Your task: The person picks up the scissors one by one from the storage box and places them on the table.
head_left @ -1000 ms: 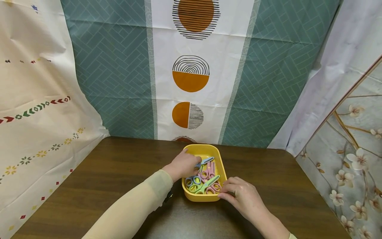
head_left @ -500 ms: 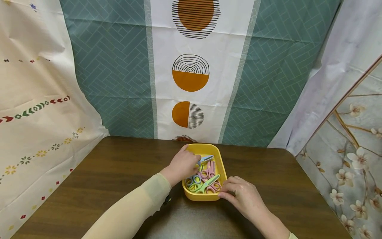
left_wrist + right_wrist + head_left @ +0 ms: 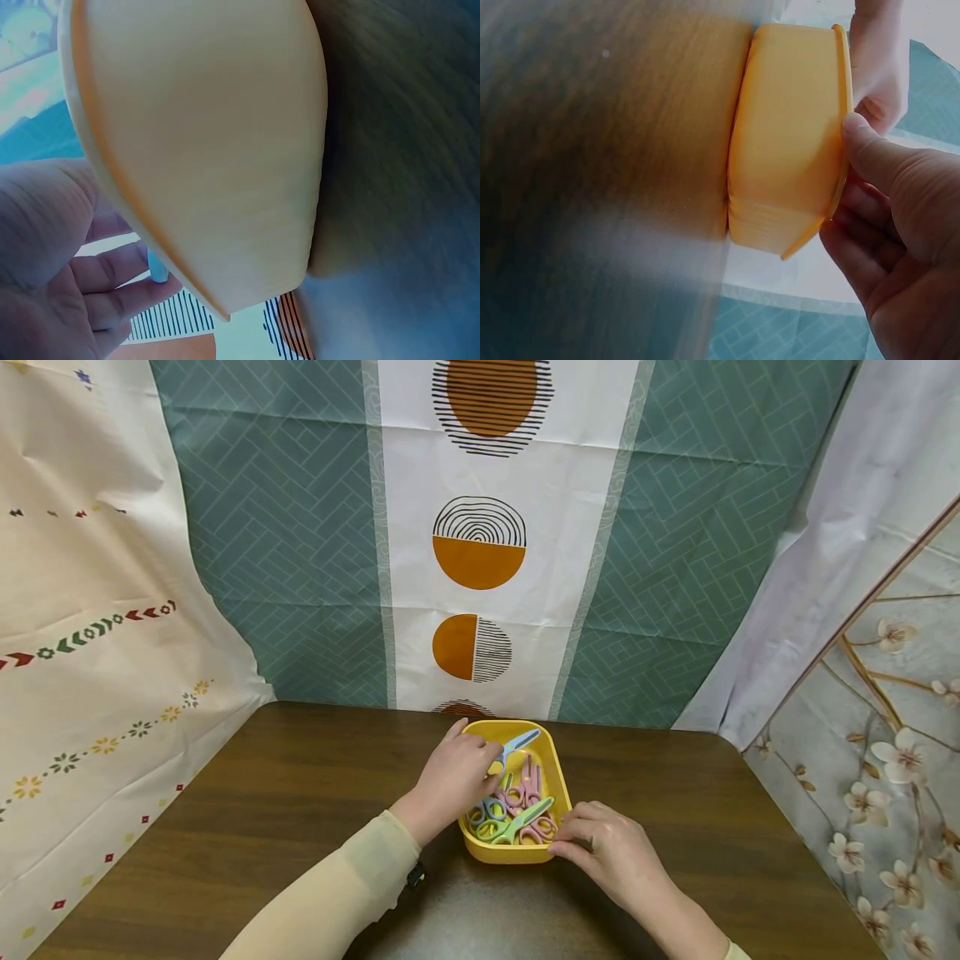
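Yellow tray (image 3: 507,856) stands on dark wood-grain table (image 3: 315,777), close to its far edge. Left hand (image 3: 453,777) reaches over the tray's left side, fingers pinching blue scissors (image 3: 522,740) at the handle end; blades point toward the far right corner, above the tray. Right hand (image 3: 615,852) pinches the rim between thumb and fingers, near right corner. Inside: green scissors (image 3: 528,817) on top at the near end, pink scissors (image 3: 532,792) beyond them, blue handles (image 3: 486,808) at left
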Demonstrator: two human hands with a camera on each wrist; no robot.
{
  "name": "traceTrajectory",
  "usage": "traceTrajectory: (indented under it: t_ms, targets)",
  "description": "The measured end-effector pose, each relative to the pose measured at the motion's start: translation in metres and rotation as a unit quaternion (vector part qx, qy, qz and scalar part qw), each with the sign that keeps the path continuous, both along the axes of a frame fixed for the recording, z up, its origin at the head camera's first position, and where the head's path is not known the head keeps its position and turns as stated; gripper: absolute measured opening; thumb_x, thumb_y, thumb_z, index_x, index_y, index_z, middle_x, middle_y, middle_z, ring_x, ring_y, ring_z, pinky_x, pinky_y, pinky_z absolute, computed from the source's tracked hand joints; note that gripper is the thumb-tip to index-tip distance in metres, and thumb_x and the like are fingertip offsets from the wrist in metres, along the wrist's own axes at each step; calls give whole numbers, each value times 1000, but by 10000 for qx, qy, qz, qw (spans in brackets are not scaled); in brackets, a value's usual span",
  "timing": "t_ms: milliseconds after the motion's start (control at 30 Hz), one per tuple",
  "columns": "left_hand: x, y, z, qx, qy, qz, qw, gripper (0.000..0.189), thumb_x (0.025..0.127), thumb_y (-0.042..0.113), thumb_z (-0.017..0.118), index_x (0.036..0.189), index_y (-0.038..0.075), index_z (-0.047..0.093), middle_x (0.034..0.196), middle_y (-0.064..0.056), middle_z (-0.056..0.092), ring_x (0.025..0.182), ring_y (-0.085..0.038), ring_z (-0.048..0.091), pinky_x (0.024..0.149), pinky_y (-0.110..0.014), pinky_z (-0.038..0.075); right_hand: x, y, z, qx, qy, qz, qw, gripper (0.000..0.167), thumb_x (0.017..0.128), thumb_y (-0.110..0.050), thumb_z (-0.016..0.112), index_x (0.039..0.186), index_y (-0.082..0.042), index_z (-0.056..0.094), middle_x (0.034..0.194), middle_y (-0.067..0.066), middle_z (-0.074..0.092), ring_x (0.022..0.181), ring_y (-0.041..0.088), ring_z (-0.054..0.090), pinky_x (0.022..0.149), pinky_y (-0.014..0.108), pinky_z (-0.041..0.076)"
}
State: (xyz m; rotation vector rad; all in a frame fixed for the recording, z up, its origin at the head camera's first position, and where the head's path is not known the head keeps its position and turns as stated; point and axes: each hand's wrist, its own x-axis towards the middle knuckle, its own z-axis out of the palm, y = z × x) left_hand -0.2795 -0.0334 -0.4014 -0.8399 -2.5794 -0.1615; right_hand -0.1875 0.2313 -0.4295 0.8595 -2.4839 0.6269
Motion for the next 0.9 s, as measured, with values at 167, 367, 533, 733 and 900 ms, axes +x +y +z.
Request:
traceTrajectory:
  t_ms: [167, 367, 533, 733, 900]
  targets:
    - [5, -6, 0, 247, 135, 16, 9996, 31, 93, 27, 91, 119, 13, 80, 105, -3, 79, 106, -24, 74, 128, -54, 33, -2, 0, -2, -28, 194, 69, 9998, 20, 82, -22, 98, 88, -31, 81, 95, -23, 69, 89, 0, 64, 77, 31, 61]
    - [11, -17, 1, 249, 249, 68, 9994, 37, 94, 29, 91, 125, 12, 79, 107, -4, 78, 106, -28, 73, 128, -54, 32, -2, 0, -2, -3, 205, 33, 9998, 20, 82, -22, 98, 88, -31, 81, 95, -23, 68, 89, 0, 63, 76, 31, 60]
    - [15, -28, 3, 267, 147, 202, 9993, 43, 95, 30, 90, 130, 11, 77, 110, -6, 78, 107, -30, 72, 128, -54, 32, -1, -1, -2, 10, 114, -30, 9999, 20, 82, -23, 98, 88, -31, 81, 95, -24, 68, 89, 0, 63, 76, 31, 60]
    - [17, -46, -3, 465, 479, 130, 9977, 37, 93, 23, 91, 125, 8, 78, 104, -8, 76, 102, -32, 72, 123, -56, 40, 0, -2, -3, 16, 177, -17, 9998, 20, 82, -24, 98, 88, -33, 81, 95, -24, 67, 89, 0, 63, 76, 30, 60]
    - [16, -60, -8, 656, 916, 17, 9936, 35, 91, 21, 93, 120, 8, 79, 98, -7, 76, 94, -31, 72, 106, -54, 53, -1, -2, -2, -3, 347, 28, 9994, 22, 81, -23, 99, 87, -32, 80, 95, -24, 68, 88, 1, 63, 76, 31, 60]
